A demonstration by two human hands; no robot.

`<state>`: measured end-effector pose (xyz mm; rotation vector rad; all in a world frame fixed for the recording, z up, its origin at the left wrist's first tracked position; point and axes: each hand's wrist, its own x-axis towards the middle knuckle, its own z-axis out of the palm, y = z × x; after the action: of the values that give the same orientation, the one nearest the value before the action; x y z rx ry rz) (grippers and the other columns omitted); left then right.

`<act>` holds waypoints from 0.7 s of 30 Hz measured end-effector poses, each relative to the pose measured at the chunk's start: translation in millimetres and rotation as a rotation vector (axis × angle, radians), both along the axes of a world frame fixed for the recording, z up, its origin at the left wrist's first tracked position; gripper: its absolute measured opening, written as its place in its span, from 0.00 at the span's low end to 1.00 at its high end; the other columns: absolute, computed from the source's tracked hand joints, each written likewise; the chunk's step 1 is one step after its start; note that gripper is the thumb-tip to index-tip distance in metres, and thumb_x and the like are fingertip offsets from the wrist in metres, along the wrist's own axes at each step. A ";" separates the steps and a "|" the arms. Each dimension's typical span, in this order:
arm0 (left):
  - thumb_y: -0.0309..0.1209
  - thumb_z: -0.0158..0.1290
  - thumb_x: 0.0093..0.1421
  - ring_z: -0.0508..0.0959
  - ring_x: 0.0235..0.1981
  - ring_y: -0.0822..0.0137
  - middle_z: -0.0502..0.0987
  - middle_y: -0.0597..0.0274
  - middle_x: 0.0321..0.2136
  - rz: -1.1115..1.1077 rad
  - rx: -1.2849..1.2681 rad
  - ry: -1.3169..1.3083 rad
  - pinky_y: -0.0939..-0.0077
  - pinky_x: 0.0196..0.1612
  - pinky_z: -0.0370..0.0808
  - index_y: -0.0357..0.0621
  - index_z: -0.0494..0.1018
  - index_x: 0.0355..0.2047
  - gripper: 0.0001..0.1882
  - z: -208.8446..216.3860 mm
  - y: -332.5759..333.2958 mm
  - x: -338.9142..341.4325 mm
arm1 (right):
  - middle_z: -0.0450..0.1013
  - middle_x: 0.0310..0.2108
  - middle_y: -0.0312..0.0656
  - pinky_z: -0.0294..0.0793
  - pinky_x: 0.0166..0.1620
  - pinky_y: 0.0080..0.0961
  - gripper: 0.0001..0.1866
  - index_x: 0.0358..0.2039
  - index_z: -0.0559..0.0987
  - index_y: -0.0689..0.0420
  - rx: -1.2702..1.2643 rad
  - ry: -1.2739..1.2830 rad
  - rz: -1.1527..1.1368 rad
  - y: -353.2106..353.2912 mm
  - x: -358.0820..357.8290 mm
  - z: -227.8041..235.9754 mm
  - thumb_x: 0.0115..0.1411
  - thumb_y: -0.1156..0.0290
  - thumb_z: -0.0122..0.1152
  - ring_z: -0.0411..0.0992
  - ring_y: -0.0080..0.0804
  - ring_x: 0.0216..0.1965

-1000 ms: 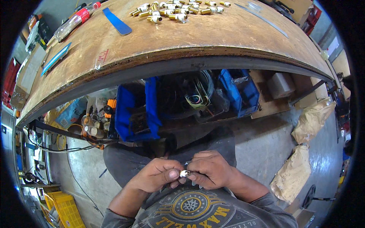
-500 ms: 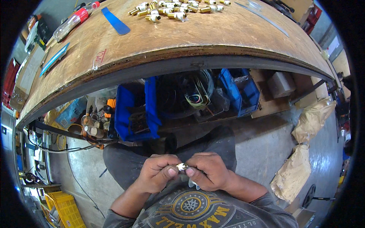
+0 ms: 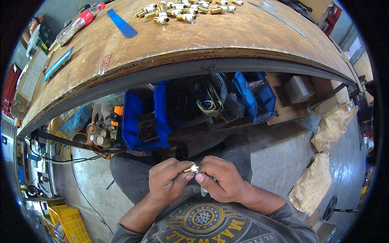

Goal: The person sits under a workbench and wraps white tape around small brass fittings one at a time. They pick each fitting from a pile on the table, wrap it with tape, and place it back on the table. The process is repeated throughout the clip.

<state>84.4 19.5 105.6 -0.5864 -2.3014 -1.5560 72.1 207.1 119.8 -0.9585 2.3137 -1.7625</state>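
Observation:
Above my lap, my left hand (image 3: pixel 167 181) pinches a small brass fitting (image 3: pixel 189 169) between thumb and forefinger. White tape (image 3: pixel 195 168) is wrapped around the fitting's right end. Closed beside it, my right hand (image 3: pixel 223 180) has its thumb and forefinger at a white strand of that tape. A pale, rounded piece (image 3: pixel 204 192), which looks like part of a tape roll, shows below the right fingers; the palm hides the remainder. On the workbench (image 3: pixel 170 42) lies a pile of similar brass fittings (image 3: pixel 186 17), many with white wrapped ends.
A blue strip (image 3: pixel 122 24), a plastic bottle (image 3: pixel 77 27) and a thin metal strip (image 3: pixel 279 19) lie on the bench. Beneath it stand blue bins (image 3: pixel 162 121) and coiled cable (image 3: pixel 221 91). Brown paper packages (image 3: pixel 311 184) rest on the floor at right, a yellow crate (image 3: pixel 71 224) at lower left.
Both hands have risen slightly. The fitting has turned, so its brass end now shows on the left and the taped end points right. A white strand now shows at my right thumb.

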 end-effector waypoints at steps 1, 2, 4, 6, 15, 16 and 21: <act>0.29 0.63 0.53 0.76 0.21 0.62 0.77 0.56 0.22 0.009 -0.015 0.007 0.73 0.25 0.71 0.38 0.79 0.35 0.10 0.4 0.0 0.0 | 0.67 0.25 0.48 0.67 0.32 0.39 0.08 0.31 0.73 0.60 0.000 -0.031 0.004 1.0 -0.1 0.5 0.63 0.69 0.55 0.68 0.48 0.27; 0.29 0.63 0.53 0.76 0.21 0.62 0.77 0.56 0.22 0.016 -0.029 0.016 0.73 0.25 0.71 0.38 0.79 0.35 0.10 0.4 0.1 -0.3 | 0.67 0.25 0.48 0.67 0.32 0.39 0.08 0.31 0.73 0.60 0.000 -0.062 0.006 2.1 0.0 0.7 0.63 0.69 0.55 0.68 0.48 0.27; 0.30 0.63 0.53 0.77 0.21 0.62 0.77 0.57 0.22 0.002 -0.042 0.046 0.72 0.25 0.71 0.39 0.79 0.35 0.11 -0.2 -0.6 -3.0 | 0.68 0.25 0.48 0.67 0.32 0.38 0.09 0.31 0.73 0.61 0.003 -0.122 0.011 3.4 0.1 -0.3 0.64 0.68 0.55 0.68 0.47 0.27; 0.31 0.63 0.53 0.77 0.21 0.62 0.77 0.57 0.22 -0.005 -0.050 0.051 0.72 0.25 0.72 0.39 0.79 0.35 0.11 -0.6 -1.8 -3.1 | 0.68 0.25 0.47 0.67 0.32 0.37 0.09 0.31 0.73 0.61 -0.001 -0.170 0.027 4.7 0.2 0.4 0.65 0.68 0.54 0.69 0.46 0.28; 0.31 0.65 0.49 0.77 0.21 0.60 0.78 0.59 0.23 0.003 -0.195 0.124 0.71 0.24 0.72 0.42 0.79 0.36 0.14 -2.0 -6.6 -1.7 | 0.69 0.25 0.47 0.68 0.31 0.35 0.12 0.31 0.73 0.61 -0.043 -0.236 0.053 6.3 0.9 2.9 0.65 0.65 0.55 0.70 0.44 0.27; 0.31 0.65 0.48 0.78 0.22 0.60 0.78 0.59 0.24 0.012 -0.228 0.148 0.71 0.24 0.72 0.43 0.79 0.37 0.15 -1.1 -6.5 -1.0 | 0.69 0.25 0.47 0.68 0.31 0.35 0.12 0.31 0.73 0.61 -0.044 -0.231 0.038 5.7 1.3 2.4 0.66 0.64 0.54 0.70 0.44 0.27; 0.28 0.66 0.45 0.80 0.26 0.60 0.80 0.58 0.28 -0.012 -0.246 0.252 0.71 0.28 0.75 0.43 0.79 0.38 0.17 0.5 -1.9 -4.0 | 0.69 0.25 0.48 0.68 0.32 0.34 0.15 0.31 0.73 0.61 0.018 -0.275 -0.009 9.0 1.1 -5.3 0.66 0.61 0.53 0.70 0.44 0.27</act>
<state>80.4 17.5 106.1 -0.8078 -2.3093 -1.1352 73.2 216.2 114.5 -0.6557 2.1600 -1.7480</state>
